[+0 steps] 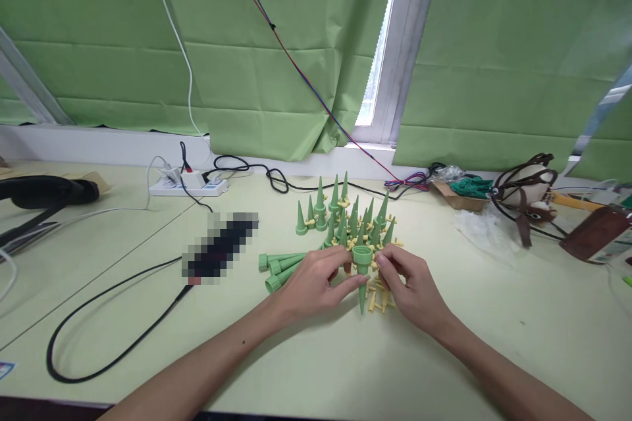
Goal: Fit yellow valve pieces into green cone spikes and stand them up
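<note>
My left hand (320, 279) is closed on a green plastic watering spike (363, 256), gripping it between thumb and fingers. The spike's threaded open end faces up and its point slopes down toward me. At the right of its collar, my right hand (412, 279) pinches a small yellow valve (376, 259), mostly hidden by the fingertips. Loose yellow valves (378, 299) lie on the table just beneath. Behind my hands stand several green spikes (354, 217) on their wide ends, many with yellow valves in their sides. More green spikes (284, 262) lie flat beside my left hand.
A blurred dark object (222, 247) with a looped black cable lies left on the table (306, 368). A white power strip (190, 185) sits at the back left. At the right are a clear plastic bag (478, 230), a cardboard box (457, 197) and a brown bottle (597, 233).
</note>
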Tool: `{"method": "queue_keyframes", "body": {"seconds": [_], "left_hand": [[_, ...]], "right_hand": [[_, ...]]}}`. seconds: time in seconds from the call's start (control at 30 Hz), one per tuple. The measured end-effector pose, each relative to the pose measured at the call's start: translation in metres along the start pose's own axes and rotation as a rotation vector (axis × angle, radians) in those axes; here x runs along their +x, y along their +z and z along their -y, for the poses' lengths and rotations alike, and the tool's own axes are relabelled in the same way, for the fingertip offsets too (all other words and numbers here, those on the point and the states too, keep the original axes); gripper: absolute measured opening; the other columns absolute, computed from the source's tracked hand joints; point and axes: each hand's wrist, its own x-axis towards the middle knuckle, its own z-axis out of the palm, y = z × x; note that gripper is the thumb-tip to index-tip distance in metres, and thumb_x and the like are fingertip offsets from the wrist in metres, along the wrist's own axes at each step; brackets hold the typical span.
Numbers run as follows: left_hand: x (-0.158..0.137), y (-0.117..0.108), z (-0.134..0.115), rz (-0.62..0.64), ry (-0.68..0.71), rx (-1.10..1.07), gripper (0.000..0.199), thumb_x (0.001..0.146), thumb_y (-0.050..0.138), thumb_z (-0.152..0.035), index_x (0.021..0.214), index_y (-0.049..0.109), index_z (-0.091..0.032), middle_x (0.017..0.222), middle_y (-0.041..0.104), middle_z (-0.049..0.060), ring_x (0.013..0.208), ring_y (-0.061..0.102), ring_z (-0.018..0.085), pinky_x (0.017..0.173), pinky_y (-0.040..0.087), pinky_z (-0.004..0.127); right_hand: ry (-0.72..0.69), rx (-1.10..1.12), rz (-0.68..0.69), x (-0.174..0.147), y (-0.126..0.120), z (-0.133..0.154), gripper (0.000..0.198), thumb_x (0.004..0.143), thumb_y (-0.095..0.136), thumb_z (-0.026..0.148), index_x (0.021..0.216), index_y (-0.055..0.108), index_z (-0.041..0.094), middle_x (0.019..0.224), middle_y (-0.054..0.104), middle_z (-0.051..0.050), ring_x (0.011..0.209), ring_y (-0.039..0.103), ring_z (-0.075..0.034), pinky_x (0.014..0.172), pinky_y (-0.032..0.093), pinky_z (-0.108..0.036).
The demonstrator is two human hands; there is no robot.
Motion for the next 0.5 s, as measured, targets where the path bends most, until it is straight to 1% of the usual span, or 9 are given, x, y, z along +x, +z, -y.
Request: {"method": "queue_keyframes", "body": {"seconds": [0.17, 0.27, 0.33, 0.4, 0.5], "left_hand": [[-0.0002, 0.0011, 0.0022, -0.051, 0.099, 0.025, 0.030, 0.094, 0.060, -0.031, 0.069, 0.050, -0.017, 0.067, 0.049, -0.002, 0.059, 0.042, 0.010, 0.052, 0.030, 0.024], [-0.0005, 0.0026, 0.0042, -0.077, 0.159, 0.032, 0.028, 0.095, 0.058, -0.027, 0.070, 0.053, -0.016, 0.069, 0.050, -0.001, 0.060, 0.043, 0.010, 0.052, 0.030, 0.023], [-0.0009, 0.0035, 0.0056, -0.079, 0.178, 0.047, 0.022, 0.096, 0.056, -0.024, 0.076, 0.058, -0.015, 0.071, 0.052, 0.000, 0.061, 0.044, 0.011, 0.052, 0.031, 0.023], [-0.0012, 0.0043, 0.0068, -0.080, 0.177, 0.062, 0.014, 0.095, 0.054, -0.021, 0.087, 0.064, -0.015, 0.073, 0.055, 0.001, 0.060, 0.045, 0.011, 0.052, 0.032, 0.022], [-0.0013, 0.0051, 0.0080, -0.084, 0.155, 0.062, 0.015, 0.093, 0.052, -0.017, 0.098, 0.066, -0.015, 0.074, 0.056, 0.001, 0.058, 0.044, 0.010, 0.051, 0.032, 0.022]], "right_hand": [[0.007, 0.009, 0.017, 0.0002, -0.0004, 0.0003, 0.032, 0.102, 0.042, 0.032, 0.072, 0.047, 0.021, 0.065, 0.044, 0.002, 0.056, 0.040, -0.013, 0.053, 0.037, -0.025], [0.005, 0.013, 0.022, 0.0003, -0.0003, 0.0000, 0.033, 0.102, 0.042, 0.032, 0.071, 0.046, 0.021, 0.064, 0.043, 0.002, 0.056, 0.039, -0.013, 0.053, 0.036, -0.025], [0.004, 0.009, 0.025, 0.0001, -0.0001, -0.0004, 0.033, 0.102, 0.042, 0.032, 0.071, 0.046, 0.021, 0.064, 0.043, 0.002, 0.056, 0.039, -0.013, 0.052, 0.036, -0.025], [0.001, 0.003, 0.025, -0.0001, 0.0000, -0.0007, 0.033, 0.102, 0.042, 0.032, 0.071, 0.047, 0.021, 0.064, 0.044, 0.002, 0.056, 0.040, -0.013, 0.052, 0.036, -0.025], [-0.005, -0.002, 0.022, -0.0004, 0.0002, -0.0010, 0.033, 0.101, 0.042, 0.032, 0.071, 0.047, 0.021, 0.064, 0.045, 0.002, 0.056, 0.040, -0.013, 0.052, 0.037, -0.025]]}}
